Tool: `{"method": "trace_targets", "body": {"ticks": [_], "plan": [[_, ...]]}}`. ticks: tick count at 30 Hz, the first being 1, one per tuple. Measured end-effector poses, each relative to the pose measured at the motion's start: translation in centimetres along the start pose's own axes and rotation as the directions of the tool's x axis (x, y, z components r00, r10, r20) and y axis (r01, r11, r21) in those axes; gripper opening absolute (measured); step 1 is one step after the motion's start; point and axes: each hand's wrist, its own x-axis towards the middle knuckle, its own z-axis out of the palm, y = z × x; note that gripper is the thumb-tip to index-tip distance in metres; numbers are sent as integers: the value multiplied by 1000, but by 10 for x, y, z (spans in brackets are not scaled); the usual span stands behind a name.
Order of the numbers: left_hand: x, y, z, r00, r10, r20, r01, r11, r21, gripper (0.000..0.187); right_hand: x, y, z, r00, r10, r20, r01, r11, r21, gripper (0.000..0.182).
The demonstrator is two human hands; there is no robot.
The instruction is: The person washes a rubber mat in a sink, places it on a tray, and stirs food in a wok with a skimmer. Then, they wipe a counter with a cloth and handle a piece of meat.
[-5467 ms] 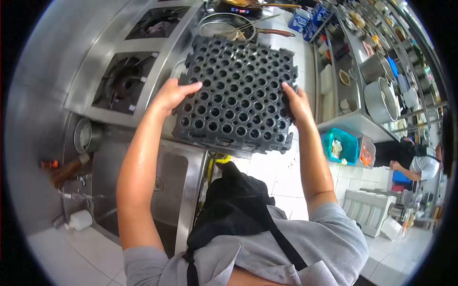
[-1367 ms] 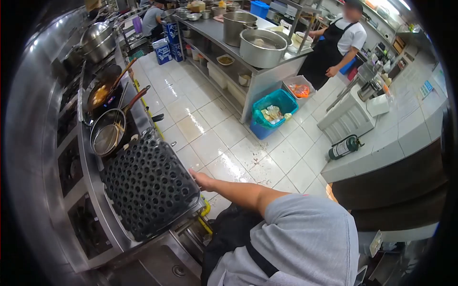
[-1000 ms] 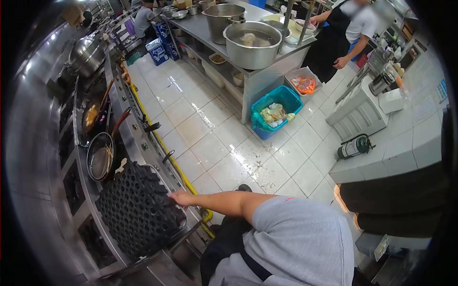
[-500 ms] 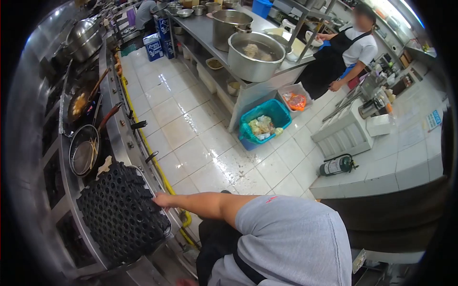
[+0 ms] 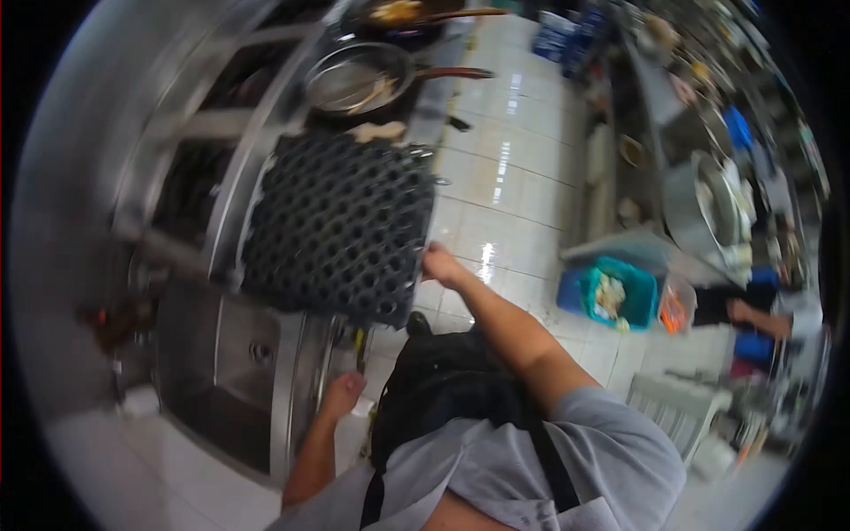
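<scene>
A black rubber mat (image 5: 341, 226) full of round holes lies over the stove counter, its corner reaching toward the sink. My right hand (image 5: 440, 265) is closed on the mat's right edge, with the fingertips partly hidden. Lower down, beside the sink's edge, my left hand (image 5: 343, 394) is curled closed and slightly blurred, and nothing shows in it. Behind the mat's far edge sits a pan (image 5: 359, 80) with a wooden handle and thin sticks inside.
A steel sink (image 5: 239, 354) is at the lower left. Past the tiled floor (image 5: 505, 181) stand a teal-lined bin (image 5: 633, 296), a clear tub with orange contents (image 5: 675, 305) and a shelf with a large pot (image 5: 686, 208). A person (image 5: 761, 310) is at the far right.
The view has turned, bringing the sink into sight. My left hand has come further into view beside it. My right hand remains at the mat's edge.
</scene>
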Motion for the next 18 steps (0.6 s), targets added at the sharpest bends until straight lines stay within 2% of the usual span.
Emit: {"method": "trace_targets", "body": {"ticks": [1, 5, 6, 10, 13, 15, 16, 18], "plan": [[-6, 6, -1, 998, -44, -45, 43, 999, -23, 30, 14, 15, -1, 997, -42, 70, 37, 997, 74, 28], [-12, 11, 2, 986, -58, -158, 62, 998, 22, 30, 1, 0, 3, 993, -67, 98, 56, 992, 112, 28], [-11, 8, 5, 980, -67, -186, 72, 997, 22, 29, -3, -3, 4, 997, -48, 55, 42, 993, 107, 28], [-26, 6, 9, 954, -166, -251, 172, 985, 4, 30, -6, -1, -6, 996, -73, 60, 71, 997, 34, 27], [-33, -2, 9, 934, -246, -258, 229, 969, -95, 28, -21, -17, -12, 998, -25, 49, 27, 999, -44, 27], [-14, -29, 16, 928, -216, -304, 158, 966, -205, 25, -14, -12, -18, 997, -51, 62, 53, 998, -34, 27], [-8, -26, 14, 926, -218, -308, 155, 964, -218, 25, -10, -12, -20, 997, -49, 63, 51, 998, -26, 27], [3, -10, 6, 910, -258, -325, 136, 925, -355, 24, -20, -27, -18, 999, -46, 26, 48, 997, -68, 27]]}}
